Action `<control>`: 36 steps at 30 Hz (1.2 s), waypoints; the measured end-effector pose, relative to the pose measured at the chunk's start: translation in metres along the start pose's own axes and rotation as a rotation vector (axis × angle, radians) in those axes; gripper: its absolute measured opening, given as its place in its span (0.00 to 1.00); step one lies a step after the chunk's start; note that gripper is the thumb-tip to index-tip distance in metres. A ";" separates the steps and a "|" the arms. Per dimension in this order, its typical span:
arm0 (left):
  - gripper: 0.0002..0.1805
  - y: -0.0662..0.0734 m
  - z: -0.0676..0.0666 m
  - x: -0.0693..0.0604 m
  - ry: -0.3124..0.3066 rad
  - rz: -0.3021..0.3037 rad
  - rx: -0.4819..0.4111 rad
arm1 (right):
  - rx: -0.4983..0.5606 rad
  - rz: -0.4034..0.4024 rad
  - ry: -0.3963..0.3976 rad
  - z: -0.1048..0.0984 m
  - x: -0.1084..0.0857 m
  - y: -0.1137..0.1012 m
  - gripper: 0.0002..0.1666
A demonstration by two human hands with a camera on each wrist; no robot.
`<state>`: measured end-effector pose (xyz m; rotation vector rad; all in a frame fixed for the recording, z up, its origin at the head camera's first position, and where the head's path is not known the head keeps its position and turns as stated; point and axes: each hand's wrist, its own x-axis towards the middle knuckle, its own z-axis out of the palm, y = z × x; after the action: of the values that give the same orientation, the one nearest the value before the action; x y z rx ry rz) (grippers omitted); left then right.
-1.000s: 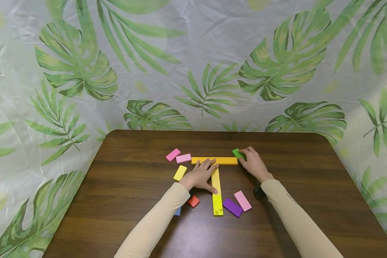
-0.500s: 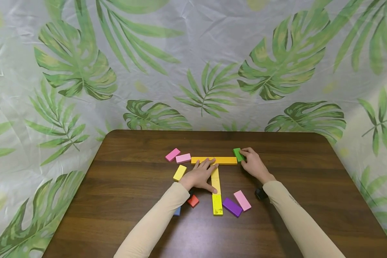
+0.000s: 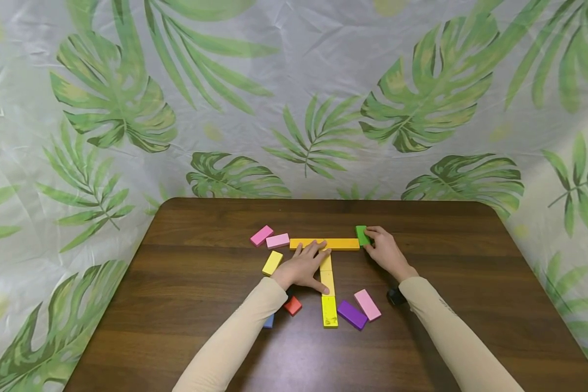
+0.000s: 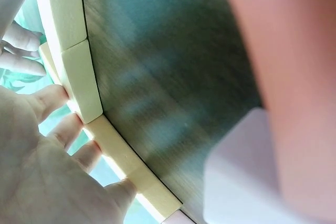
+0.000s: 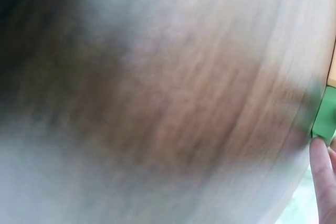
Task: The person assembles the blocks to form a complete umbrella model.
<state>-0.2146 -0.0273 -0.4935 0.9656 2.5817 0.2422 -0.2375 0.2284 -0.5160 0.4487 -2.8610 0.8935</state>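
Note:
My left hand (image 3: 304,269) lies spread over a T shape of flat blocks. Its fingertips rest on the orange row (image 3: 343,244), and its thumb touches the yellow column (image 3: 328,282) below. In the left wrist view, the fingertips meet the blocks' edge (image 4: 118,142). At the right end of the orange row stands a green block (image 3: 361,235), turned crosswise and close against the row. My right hand (image 3: 388,255) pinches this block at its near and far ends. The right wrist view catches only a fingertip (image 5: 317,153) at the green block's corner.
Two pink blocks (image 3: 277,240) and a yellow block (image 3: 272,263) lie left of the T. A red block (image 3: 293,306) and a partly hidden blue block (image 3: 269,322) sit by the left forearm. Purple (image 3: 352,314) and pink (image 3: 368,305) blocks lie right of the column.
The green block has turned from slanted to nearly upright in the head view, and its near end has come up to the orange row's right end. The left hand has stayed put.

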 end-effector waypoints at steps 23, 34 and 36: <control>0.57 0.000 0.001 0.000 0.005 0.004 0.006 | -0.016 -0.007 0.007 0.000 -0.002 0.002 0.24; 0.57 0.000 0.000 -0.001 0.002 -0.001 0.002 | -0.016 -0.047 -0.011 -0.007 -0.014 -0.005 0.23; 0.57 0.000 0.000 -0.001 0.001 -0.002 0.002 | 0.000 -0.056 -0.018 -0.009 -0.018 -0.007 0.23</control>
<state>-0.2140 -0.0278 -0.4931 0.9634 2.5840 0.2391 -0.2183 0.2327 -0.5087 0.5366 -2.8493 0.8853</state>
